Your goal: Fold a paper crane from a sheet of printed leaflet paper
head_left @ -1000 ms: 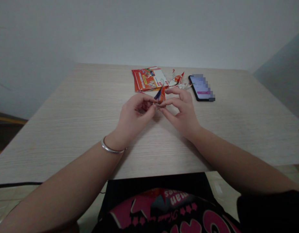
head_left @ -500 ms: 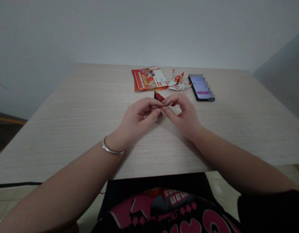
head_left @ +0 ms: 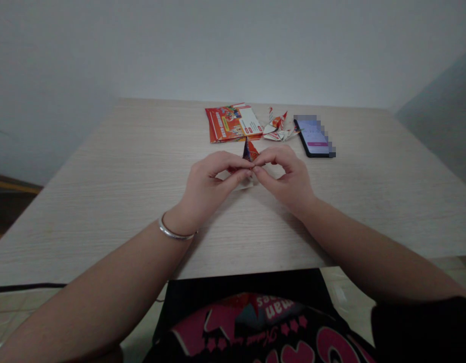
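At frame centre, the left hand (head_left: 208,186) and right hand (head_left: 292,179) both pinch the folded paper (head_left: 250,150) over the tabletop (head_left: 123,166). With such small fingertip grips, an uneven pull could tear it or skew the crease.

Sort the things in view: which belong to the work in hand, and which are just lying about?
In hand: folded paper, pinched between the left hand and the right hand.
Lying about on the table, untouched: leaflets; paper figures beside them; phone to their right.
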Available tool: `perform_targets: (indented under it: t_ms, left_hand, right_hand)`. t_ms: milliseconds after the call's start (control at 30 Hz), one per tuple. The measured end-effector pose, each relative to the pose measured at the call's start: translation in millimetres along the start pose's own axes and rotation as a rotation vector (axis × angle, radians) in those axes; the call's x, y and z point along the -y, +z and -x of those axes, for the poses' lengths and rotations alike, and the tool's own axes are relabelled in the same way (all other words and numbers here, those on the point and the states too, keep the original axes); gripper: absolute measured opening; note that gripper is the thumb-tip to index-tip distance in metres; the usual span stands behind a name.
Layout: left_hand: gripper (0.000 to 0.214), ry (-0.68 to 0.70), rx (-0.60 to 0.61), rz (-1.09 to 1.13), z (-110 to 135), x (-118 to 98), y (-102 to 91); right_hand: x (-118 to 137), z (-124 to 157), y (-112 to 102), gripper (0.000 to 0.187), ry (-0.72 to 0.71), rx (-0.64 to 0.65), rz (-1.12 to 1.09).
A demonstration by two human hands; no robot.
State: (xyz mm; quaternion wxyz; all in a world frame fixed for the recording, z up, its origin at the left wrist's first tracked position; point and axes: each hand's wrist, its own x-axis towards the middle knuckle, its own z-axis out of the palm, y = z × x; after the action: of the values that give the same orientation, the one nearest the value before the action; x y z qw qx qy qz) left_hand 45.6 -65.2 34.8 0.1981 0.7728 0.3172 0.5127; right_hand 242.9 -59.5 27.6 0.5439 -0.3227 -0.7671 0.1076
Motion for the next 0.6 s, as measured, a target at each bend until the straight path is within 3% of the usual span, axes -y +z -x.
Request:
perform_targets:
  t_ms: [333, 600]
  left_hand:
    - [0.007, -0.055, -0.013, 0.068, 0.5, 0.8, 1.5]
    - [0.007, -0.008, 0.017, 0.07, 0.4, -0.2, -0.2]
  right_hand:
    - [6.2, -2.0, -1.3, 0.012, -0.054, -0.005, 0.189]
    - [2.5, -1.1, -2.0, 0.01, -0.058, 0.048, 0.177]
